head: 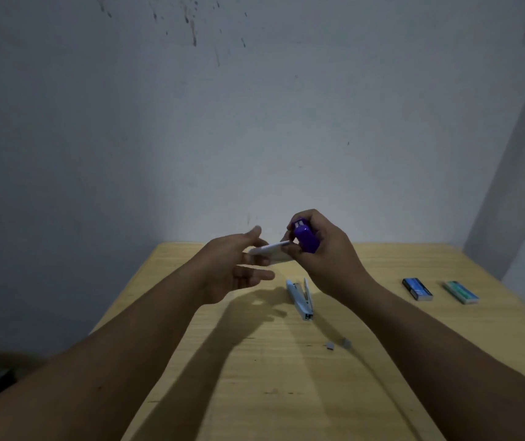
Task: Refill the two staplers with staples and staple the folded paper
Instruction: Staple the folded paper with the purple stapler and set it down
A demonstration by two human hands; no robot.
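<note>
My right hand (324, 253) is raised above the table and grips a small purple stapler (305, 238). The folded white paper (270, 251) sticks out to the left from the stapler's mouth. My left hand (238, 265) holds the paper's other end between thumb and fingers, the lower fingers spread. A second stapler, light blue and white (300, 299), lies on the wooden table (254, 377) just below my hands, its top lifted slightly away from its base.
Two staple boxes lie at the right of the table: a dark blue one (417, 289) and a teal one (461, 291). A few loose staple pieces (339, 344) rest near the table's middle. A grey wall stands right behind the table.
</note>
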